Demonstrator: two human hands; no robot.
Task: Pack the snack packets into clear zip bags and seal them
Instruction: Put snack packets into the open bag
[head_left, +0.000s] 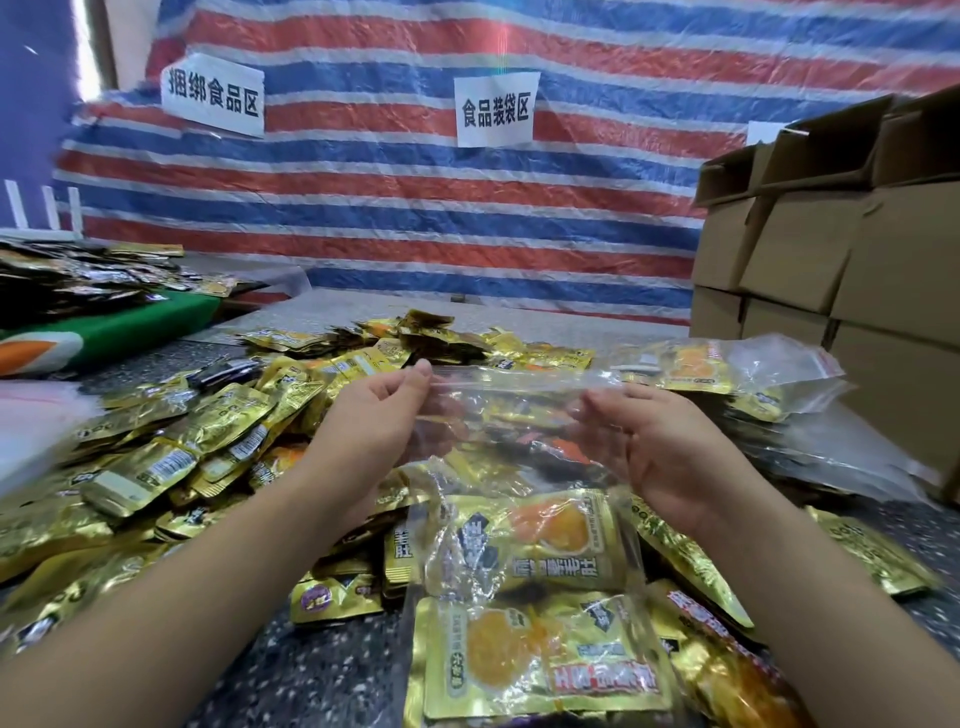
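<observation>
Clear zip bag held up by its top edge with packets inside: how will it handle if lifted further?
Likely floppy: the clear zip bag creases and sags between the left hand and right hand. Probably bottom-heavy, since the gold packets sit low. The glossy film may be slippery.

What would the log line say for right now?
step: sealing | left hand pinches zip bag top | right hand holds other end | snack packets inside
</observation>
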